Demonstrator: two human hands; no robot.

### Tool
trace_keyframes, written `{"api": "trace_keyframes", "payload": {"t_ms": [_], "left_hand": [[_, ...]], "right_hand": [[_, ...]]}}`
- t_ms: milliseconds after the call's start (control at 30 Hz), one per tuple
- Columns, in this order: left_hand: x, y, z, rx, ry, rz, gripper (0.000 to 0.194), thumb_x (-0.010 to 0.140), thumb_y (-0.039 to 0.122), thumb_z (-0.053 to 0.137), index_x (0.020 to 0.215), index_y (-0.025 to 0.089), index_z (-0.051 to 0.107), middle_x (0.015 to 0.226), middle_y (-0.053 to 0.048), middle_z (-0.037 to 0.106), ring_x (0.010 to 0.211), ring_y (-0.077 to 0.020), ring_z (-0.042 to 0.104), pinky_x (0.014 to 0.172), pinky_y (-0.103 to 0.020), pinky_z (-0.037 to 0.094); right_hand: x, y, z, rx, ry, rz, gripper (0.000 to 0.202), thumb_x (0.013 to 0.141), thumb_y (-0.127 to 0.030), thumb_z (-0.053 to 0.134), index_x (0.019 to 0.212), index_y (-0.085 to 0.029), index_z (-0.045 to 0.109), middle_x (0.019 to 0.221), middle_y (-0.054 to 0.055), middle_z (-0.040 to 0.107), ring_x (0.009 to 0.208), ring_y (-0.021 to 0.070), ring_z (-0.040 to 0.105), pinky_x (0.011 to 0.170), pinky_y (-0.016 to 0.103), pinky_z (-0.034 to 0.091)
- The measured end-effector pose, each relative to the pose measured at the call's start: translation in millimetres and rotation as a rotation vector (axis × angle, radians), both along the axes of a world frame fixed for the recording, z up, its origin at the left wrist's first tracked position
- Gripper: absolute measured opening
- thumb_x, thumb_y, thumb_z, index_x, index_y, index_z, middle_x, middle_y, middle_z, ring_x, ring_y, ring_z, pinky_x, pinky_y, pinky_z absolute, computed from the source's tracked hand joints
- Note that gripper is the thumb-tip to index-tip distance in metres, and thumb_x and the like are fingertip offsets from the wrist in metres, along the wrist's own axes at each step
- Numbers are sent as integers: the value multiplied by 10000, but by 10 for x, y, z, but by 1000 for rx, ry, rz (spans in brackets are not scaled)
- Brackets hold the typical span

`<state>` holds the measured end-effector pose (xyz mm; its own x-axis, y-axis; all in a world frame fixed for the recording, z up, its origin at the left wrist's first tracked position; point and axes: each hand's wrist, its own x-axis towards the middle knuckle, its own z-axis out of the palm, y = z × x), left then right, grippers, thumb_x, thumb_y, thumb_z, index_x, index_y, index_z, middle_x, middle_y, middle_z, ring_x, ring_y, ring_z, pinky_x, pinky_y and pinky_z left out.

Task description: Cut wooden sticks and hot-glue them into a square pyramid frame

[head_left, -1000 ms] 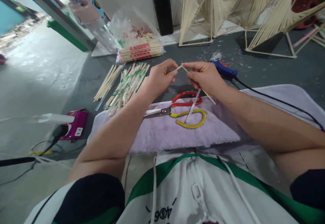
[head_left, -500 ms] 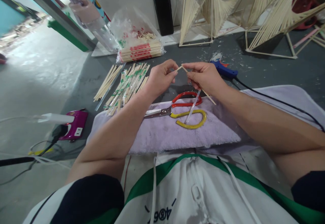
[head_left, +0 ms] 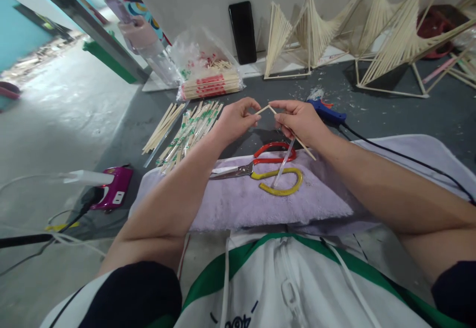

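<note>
My left hand (head_left: 237, 121) pinches a thin wooden stick (head_left: 262, 110) between thumb and fingers. In my right hand (head_left: 299, 120) is another wooden stick (head_left: 306, 151), whose lower end slants out below the palm toward me. The two sticks meet at their upper ends in a peak between my hands. Below them, scissors (head_left: 245, 170) with one red and one yellow handle lie on a lilac towel (head_left: 230, 204). A translucent rod (head_left: 284, 163) lies across the handles. Just beyond my right hand rests a blue glue gun (head_left: 327, 112), its cord running right.
Wrapped chopsticks (head_left: 195, 129) and loose sticks (head_left: 162, 127) lie left, before a bagged bundle (head_left: 210, 86). A phone (head_left: 243, 31) leans on the wall. Stick-built models (head_left: 394, 55) stand back right. A purple power socket (head_left: 116, 188) sits at the left edge, beside a bottle (head_left: 148, 45) further back.
The view has tilted up slightly, so the table and hands sit lower in the picture. Both hands keep their sticks touching at the tips, with little visible movement.
</note>
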<state>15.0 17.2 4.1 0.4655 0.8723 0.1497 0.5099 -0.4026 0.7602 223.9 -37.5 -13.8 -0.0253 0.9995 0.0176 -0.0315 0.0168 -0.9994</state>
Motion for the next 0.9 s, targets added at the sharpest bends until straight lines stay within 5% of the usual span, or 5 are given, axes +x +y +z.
{"api": "trace_keyframes", "payload": {"t_ms": [267, 533, 900], "left_hand": [[18, -31, 30, -21, -30, 8, 214, 924, 291, 687, 1071, 228, 830, 715, 4, 729, 492, -97, 499, 501, -238, 393], [14, -75, 68, 27, -49, -18, 236, 943, 402, 742, 1033, 240, 888, 706, 8, 747, 654, -123, 630, 607, -235, 443], [23, -84, 51, 16, -67, -31, 304, 934, 489, 753, 1037, 238, 891, 655, 9, 713, 651, -133, 636, 600, -241, 445]], "right_hand": [[4, 6, -5, 13, 25, -14, 382, 835, -166, 764, 1214, -126, 784, 602, -38, 671, 355, 73, 460, 311, 194, 324], [-12, -11, -1, 18, -14, -21, 393, 826, -190, 762, 1213, -136, 809, 581, -39, 663, 359, 74, 461, 318, 186, 334], [-25, -30, 28, 20, -50, -28, 312, 840, -195, 783, 1143, -149, 840, 561, -43, 635, 362, 66, 435, 321, 184, 316]]}}
